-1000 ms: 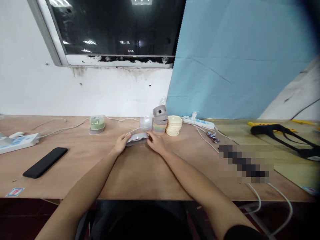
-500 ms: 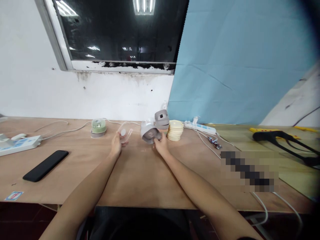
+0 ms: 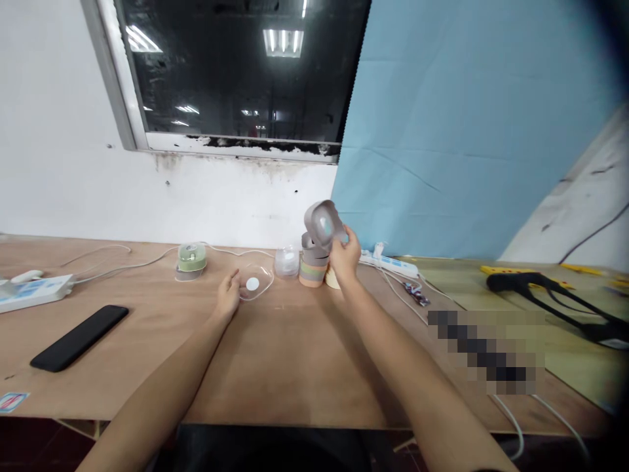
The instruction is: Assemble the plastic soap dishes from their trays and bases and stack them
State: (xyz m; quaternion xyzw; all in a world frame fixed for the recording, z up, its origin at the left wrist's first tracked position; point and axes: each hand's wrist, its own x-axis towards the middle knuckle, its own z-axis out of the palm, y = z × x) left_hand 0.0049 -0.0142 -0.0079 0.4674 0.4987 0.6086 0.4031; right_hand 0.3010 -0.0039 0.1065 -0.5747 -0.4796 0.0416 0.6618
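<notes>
A brown wooden table (image 3: 289,367) is carrying a black phone (image 3: 80,337) on the left. Stacked rings (image 3: 313,272) are standing far back; a power strip (image 3: 398,265) is lying far right.

the right hand (image 3: 345,257) holds a grey ring (image 3: 336,229), a striped stack (image 3: 312,272) just left of that hand; the left hand (image 3: 228,296) holds a clear cover (image 3: 260,282).

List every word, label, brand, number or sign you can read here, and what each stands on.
Nothing can be read.
Sticker on the table: red marks, too blurred to read.
Pale patch on the black frame: too small to read.
White dot on the clear lid: no lettering shows.
</notes>
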